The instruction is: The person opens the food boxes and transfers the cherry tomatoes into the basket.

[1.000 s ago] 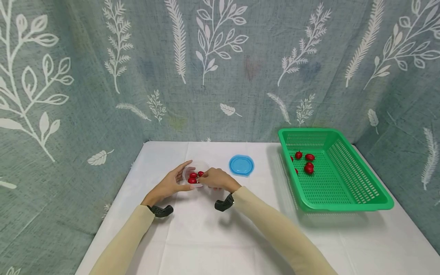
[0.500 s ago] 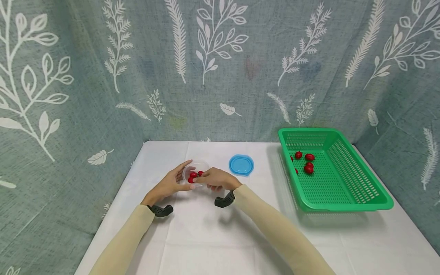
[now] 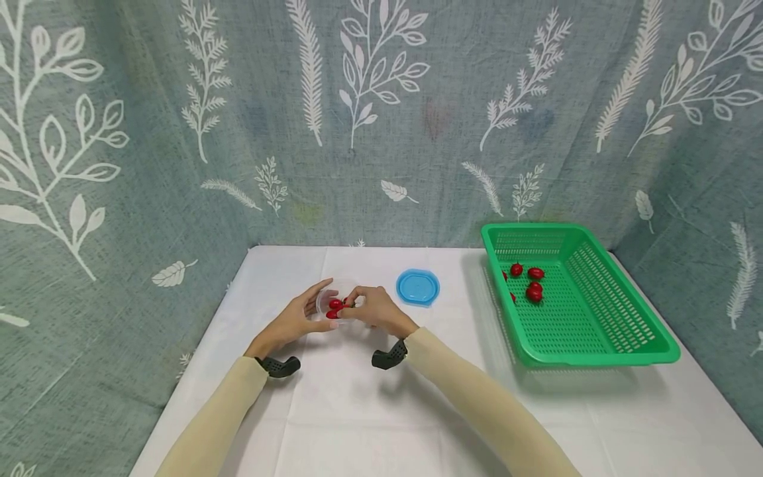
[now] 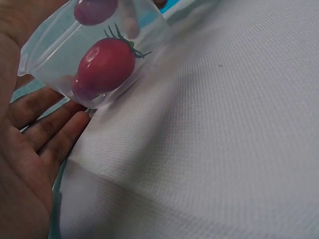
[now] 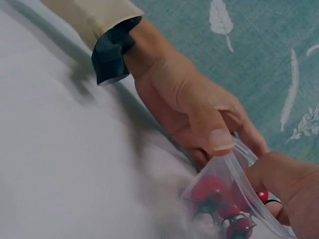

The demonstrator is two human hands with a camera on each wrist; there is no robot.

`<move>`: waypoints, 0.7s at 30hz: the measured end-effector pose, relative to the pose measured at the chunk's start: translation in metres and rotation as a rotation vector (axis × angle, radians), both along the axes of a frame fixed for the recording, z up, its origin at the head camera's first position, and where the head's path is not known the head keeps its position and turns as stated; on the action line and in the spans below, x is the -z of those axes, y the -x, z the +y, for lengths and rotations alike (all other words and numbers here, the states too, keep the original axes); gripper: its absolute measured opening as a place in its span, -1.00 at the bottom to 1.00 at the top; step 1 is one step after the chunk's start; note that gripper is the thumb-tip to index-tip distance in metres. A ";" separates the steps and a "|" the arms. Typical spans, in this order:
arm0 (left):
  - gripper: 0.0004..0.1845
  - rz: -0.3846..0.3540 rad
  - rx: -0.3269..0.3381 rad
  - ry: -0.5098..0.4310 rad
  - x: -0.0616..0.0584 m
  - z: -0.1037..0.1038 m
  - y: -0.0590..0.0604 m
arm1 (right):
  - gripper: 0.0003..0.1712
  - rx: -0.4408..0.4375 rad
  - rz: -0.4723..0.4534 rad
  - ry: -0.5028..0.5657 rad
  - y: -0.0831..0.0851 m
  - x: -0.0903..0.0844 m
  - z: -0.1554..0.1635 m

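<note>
While the left hand point(image 3: 296, 319) cups it, clear plastic tub point(image 3: 337, 299), red cherry tomatoes point(image 3: 334, 305), right hand point(image 3: 374, 308) pinching one.

Your head camera is looking forward and down from above, taking in the whole table point(image 3: 357, 411), with the cup point(image 3: 337, 298) near centre. Your left wrist camera is sitting very close, viewing that cup point(image 4: 94, 55) at 11 o'clock. Your right wrist camera is showing it point(image 5: 227, 199) at 5 o'clock.

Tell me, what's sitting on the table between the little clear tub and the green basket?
The blue lid lies between the clear tub and the green basket, shown in the head view.
</note>
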State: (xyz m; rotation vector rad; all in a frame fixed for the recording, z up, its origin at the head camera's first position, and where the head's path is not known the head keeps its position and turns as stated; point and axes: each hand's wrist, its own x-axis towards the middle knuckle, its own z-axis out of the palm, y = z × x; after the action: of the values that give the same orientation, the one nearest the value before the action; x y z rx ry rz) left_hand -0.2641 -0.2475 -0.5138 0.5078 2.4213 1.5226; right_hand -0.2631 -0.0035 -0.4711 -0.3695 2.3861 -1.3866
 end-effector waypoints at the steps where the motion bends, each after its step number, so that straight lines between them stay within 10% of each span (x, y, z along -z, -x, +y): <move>1: 0.13 -0.002 -0.003 0.003 0.000 0.000 0.000 | -0.76 0.011 0.042 -0.020 0.000 0.000 0.000; 12: 0.15 0.016 0.027 -0.023 0.004 -0.001 0.003 | -0.72 0.081 0.246 0.030 0.000 -0.008 0.016; 21: 0.14 0.006 0.024 -0.024 0.004 0.000 0.003 | -0.69 0.095 0.237 0.132 0.003 -0.012 0.034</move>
State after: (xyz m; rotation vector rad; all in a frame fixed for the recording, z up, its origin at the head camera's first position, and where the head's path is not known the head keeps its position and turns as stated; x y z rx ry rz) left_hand -0.2667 -0.2476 -0.5179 0.5452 2.3955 1.5449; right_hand -0.2660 0.0303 -0.4588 -0.4856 2.5356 -1.6296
